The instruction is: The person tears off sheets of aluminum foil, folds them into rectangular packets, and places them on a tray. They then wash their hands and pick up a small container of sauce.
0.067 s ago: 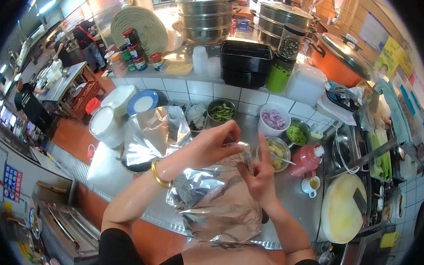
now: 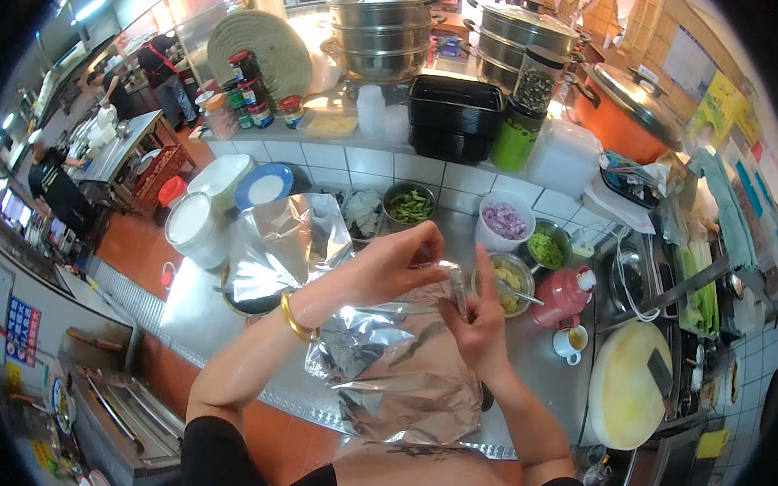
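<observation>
Foil between two hands, its bulk on the body side

Foil (image 2: 416,378) lies mainly on the body side of both hands, a creased sheet over the worktop (image 2: 546,377). Its long axis runs roughly from the hands toward the person's body, with the near end reaching the worktop's front edge. How much of it is lifted clear, I cannot tell.

At the far end, the left hand (image 2: 392,265) comes in over the sheet from the left, its fingertips drawn narrowly together; whether foil is pinched between them is hidden. The right hand (image 2: 476,324) holds the foil's far right corner with thumb and curled fingers, index finger pointing up. A narrow, shiny strip of foil spans the small gap between the hands, and the right one is nearer to the sheet's right edge.

Left of the left hand stands a second foil piece (image 2: 295,242), with a dark pan (image 2: 251,306) showing under it. Just beyond the right hand's raised finger sits a bowl (image 2: 514,315) with a spoon; farther off is a tub (image 2: 496,241) of purple pieces. To its right are a pink bottle (image 2: 561,296) and a white cup (image 2: 567,348).
</observation>
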Demonstrator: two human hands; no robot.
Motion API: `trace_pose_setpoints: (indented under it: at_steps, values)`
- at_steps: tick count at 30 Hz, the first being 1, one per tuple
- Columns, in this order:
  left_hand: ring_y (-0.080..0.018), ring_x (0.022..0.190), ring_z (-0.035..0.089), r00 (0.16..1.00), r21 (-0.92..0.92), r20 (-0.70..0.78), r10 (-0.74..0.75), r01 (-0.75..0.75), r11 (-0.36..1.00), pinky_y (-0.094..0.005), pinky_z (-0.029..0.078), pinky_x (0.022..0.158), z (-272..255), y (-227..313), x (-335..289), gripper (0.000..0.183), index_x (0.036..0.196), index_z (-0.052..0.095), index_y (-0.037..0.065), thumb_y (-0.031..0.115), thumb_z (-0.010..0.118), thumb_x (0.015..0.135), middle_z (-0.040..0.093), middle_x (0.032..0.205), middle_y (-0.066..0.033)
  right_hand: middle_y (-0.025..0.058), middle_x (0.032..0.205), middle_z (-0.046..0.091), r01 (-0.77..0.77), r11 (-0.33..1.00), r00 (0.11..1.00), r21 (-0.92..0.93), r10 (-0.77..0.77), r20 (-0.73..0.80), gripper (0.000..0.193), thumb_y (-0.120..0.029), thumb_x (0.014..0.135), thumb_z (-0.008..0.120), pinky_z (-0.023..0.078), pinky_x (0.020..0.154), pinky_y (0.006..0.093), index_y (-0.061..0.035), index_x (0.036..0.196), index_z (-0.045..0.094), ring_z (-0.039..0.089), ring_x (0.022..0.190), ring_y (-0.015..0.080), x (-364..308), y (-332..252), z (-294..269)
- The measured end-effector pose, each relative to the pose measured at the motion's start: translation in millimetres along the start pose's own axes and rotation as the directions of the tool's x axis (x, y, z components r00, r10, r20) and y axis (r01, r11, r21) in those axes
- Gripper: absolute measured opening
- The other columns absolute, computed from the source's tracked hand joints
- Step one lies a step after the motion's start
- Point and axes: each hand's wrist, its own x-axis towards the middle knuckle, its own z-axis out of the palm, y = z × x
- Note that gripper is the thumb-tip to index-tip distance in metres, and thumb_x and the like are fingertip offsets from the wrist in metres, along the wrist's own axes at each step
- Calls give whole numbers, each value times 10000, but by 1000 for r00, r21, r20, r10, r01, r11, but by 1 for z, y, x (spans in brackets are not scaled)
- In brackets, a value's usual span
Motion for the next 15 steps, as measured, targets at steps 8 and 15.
trace_pose_setpoints:
  at_steps: [8,15]
  values:
    - [-283,893,694,982,360,-132,138,-82,929,-373,570,768,-8,-5,-30,278,1099,632,14,217,746,947,681,1039,-122,-3,813,650,-31,999,990,40,36,-134,213,-134,963,726,414,626,224,23,1096,671,523,718,35,-5,1,-12]
    - [-265,576,502,988,254,-23,-152,153,955,-397,434,586,-35,6,-38,237,1013,681,-7,229,695,994,553,644,-172,-40,819,630,-23,985,971,170,62,-230,192,-150,964,726,387,615,210,14,1048,672,479,699,21,-10,7,-13]
